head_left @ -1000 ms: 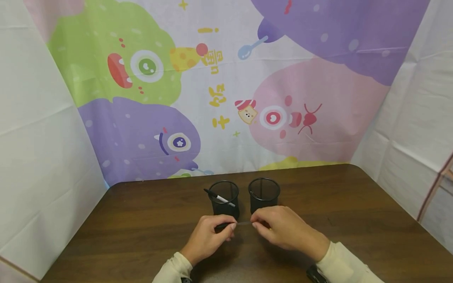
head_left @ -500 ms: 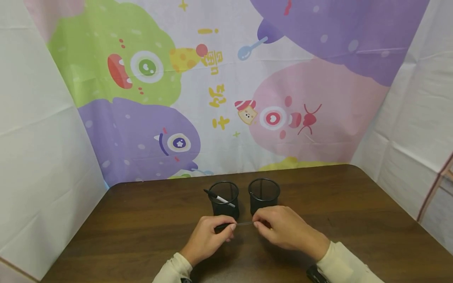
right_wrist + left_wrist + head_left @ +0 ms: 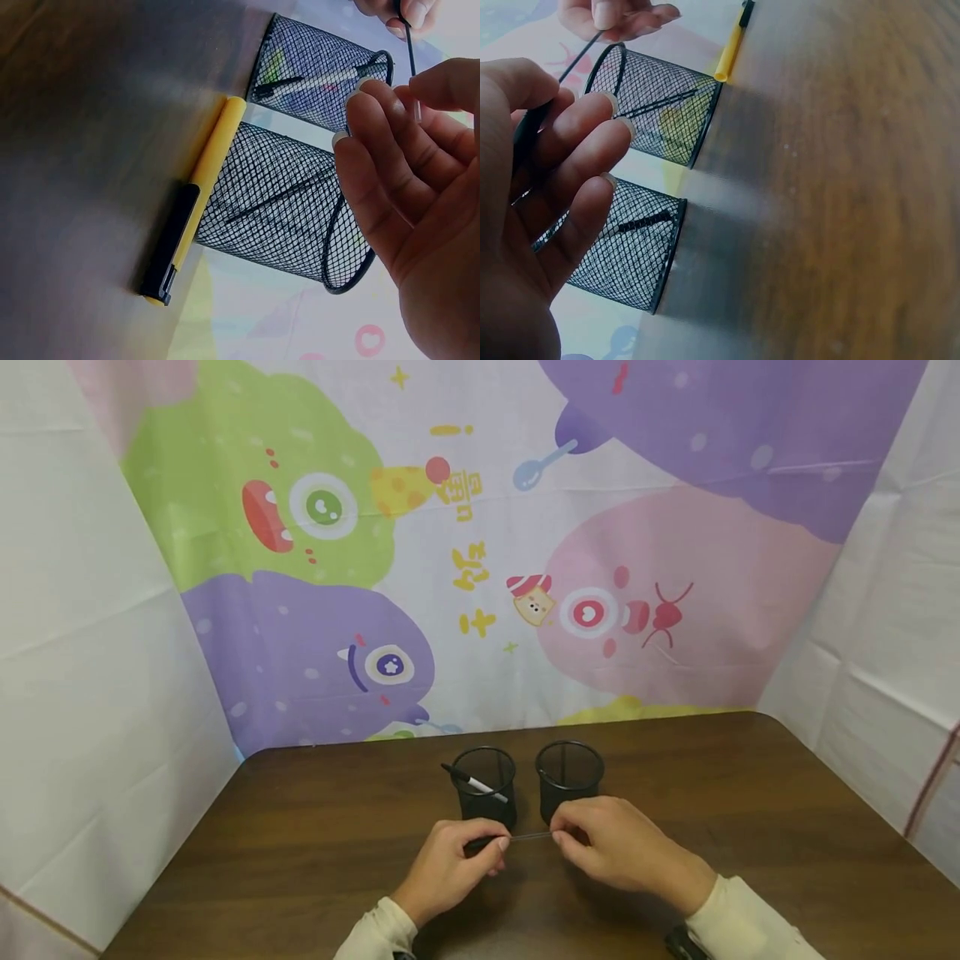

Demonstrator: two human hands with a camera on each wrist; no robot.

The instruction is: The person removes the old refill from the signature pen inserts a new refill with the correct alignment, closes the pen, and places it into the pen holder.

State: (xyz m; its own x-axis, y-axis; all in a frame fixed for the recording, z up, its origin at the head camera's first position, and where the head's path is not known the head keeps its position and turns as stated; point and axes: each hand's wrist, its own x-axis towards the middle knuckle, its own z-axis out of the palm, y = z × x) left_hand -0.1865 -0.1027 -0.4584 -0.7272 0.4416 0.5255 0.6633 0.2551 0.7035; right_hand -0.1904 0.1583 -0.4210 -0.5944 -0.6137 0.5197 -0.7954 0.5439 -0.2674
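Observation:
My left hand [image 3: 453,864] grips the black handle [image 3: 529,133] of a slim tool with a thin straight metal shaft [image 3: 531,836]. The shaft runs level to my right hand [image 3: 626,852], whose thumb and forefinger pinch it near its far end. In the right wrist view the shaft's tip [image 3: 418,111] shows just past those fingers. Both hands are over the table's middle, in front of two black mesh cups. The left cup [image 3: 486,806] has a black-and-white pen [image 3: 476,783] leaning in it. Part of the right cup [image 3: 568,789] is hidden behind my right hand.
A yellow pen [image 3: 219,142] with a black cap lies on the table beside the right cup, hidden in the head view. The brown table [image 3: 322,810] backs onto a cartoon-printed cloth [image 3: 480,685], with white cloth [image 3: 97,652] at both sides.
The head view has shifted a little. My right hand has slid slightly rightward along the shaft, so more of it shows between the hands. The left hand keeps its grip.

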